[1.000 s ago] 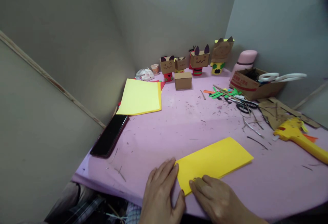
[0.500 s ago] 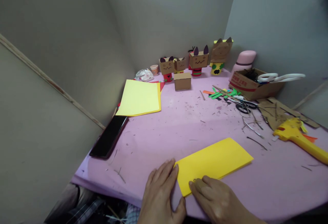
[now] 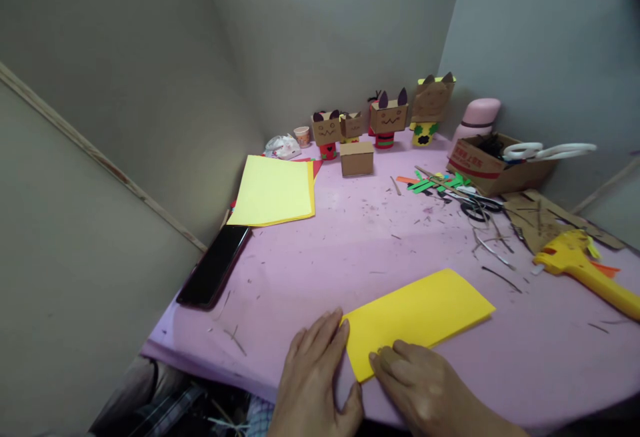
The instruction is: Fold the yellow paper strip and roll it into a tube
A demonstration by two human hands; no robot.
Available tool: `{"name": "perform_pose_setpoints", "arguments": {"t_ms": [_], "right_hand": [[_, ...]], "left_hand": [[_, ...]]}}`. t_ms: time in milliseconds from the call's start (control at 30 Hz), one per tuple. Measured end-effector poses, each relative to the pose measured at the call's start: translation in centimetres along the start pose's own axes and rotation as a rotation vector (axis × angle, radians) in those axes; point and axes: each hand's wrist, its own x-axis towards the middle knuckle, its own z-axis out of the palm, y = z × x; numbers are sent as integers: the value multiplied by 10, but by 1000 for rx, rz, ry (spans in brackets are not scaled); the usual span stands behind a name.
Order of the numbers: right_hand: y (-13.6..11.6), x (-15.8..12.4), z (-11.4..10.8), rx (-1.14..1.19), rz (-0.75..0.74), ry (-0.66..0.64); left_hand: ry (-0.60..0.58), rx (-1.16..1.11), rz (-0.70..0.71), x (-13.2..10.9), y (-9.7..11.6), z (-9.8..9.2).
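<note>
At the left edge of a pink tabletop (image 3: 350, 243) littered with paper trimmings, a black smartphone (image 3: 214, 267) lies face up, with a stack of pale yellow paper sheets (image 3: 274, 190) just beyond it. Nearer the camera, the person's left hand (image 3: 315, 373) rests flat on the table, palm down and fingers stretched out side by side, gripping nothing. Its fingertips (image 3: 336, 325) touch the near-left short edge of a folded rectangle of bright yellow paper (image 3: 417, 317). That sheet lies flat at the front of the table. Its long axis runs from the corner at the hands away toward the far right, so almost all of it extends ahead and to the right of both hands. The right hand (image 3: 425, 390) is the closer of the two. It lies on the sheet's nearest corner with its fingers bent slightly down onto the paper, pressing rather than pinching, and is not closed around anything. At the back stand cardboard box figures with drawn faces and dark ears (image 3: 387, 117) behind a small plain cardboard box (image 3: 357, 158). Further right are green paper strips (image 3: 435, 183), a pink flask (image 3: 477, 120), and an open cardboard carton holding white-handled scissors (image 3: 493, 169). A yellow plastic-handled tool (image 3: 585, 270) lies at far right, well apart from both hands.
</note>
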Motion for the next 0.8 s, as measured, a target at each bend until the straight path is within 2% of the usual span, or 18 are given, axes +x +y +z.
{"name": "perform_pose_setpoints", "arguments": {"t_ms": [67,167,300,800], "right_hand": [[0,0,-1,-6,3,-12],[-1,1,-1,-28,-5,-11],[-1,1,0,-47,-23,8],[-1,-1,-1,-12,-4,-25]], "left_hand": [[-5,-9,-6,1,1,-1],[-14,-16,-100,4,5,-1],[47,3,-191,8,12,5],[117,103,-133,7,10,11]]}}
